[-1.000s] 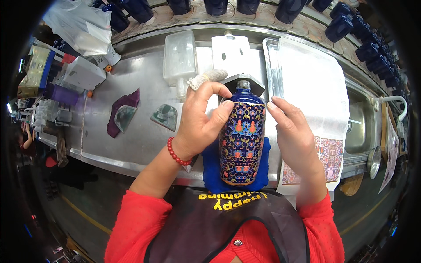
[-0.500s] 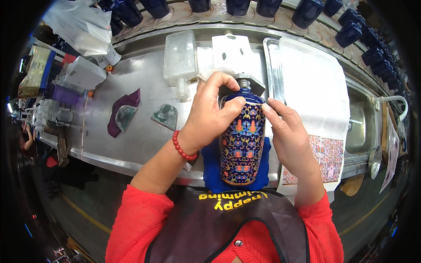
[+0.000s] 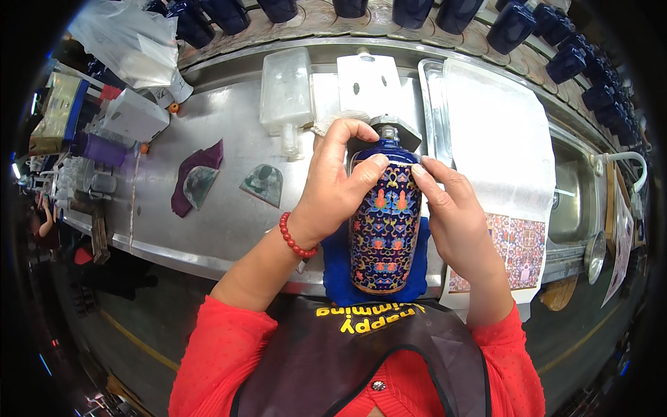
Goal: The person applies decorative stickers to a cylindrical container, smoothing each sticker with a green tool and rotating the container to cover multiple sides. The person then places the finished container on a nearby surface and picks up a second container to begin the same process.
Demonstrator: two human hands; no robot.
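A dark blue bottle (image 3: pixel 386 229) with a colourful floral decal wrapped round it lies in front of me, its neck pointing away. Under it is a blue cloth (image 3: pixel 338 267). My left hand (image 3: pixel 338 182), with a red bead bracelet at the wrist, curls over the bottle's left shoulder, thumb on the decal's upper edge and forefinger near the neck. On the other side, the fingertips of my right hand (image 3: pixel 455 208) press the decal's upper right corner. Both hands are closed about the bottle. The bottle's underside is hidden.
Two rounded green scrapers (image 3: pixel 261 184) and a purple cloth (image 3: pixel 186 177) lie on the metal table (image 3: pixel 229 118) to the left. Beyond stands a clear square bottle (image 3: pixel 285 90). Pale sheets (image 3: pixel 497 132) and patterned decal sheets (image 3: pixel 524 254) lie right, before a sink (image 3: pixel 573 187). Blue bottles (image 3: pixel 511 28) line the conveyor.
The blue bottles on the far conveyor have shifted to the right. My hands remain at the bottle's shoulder, with only slight finger movement.
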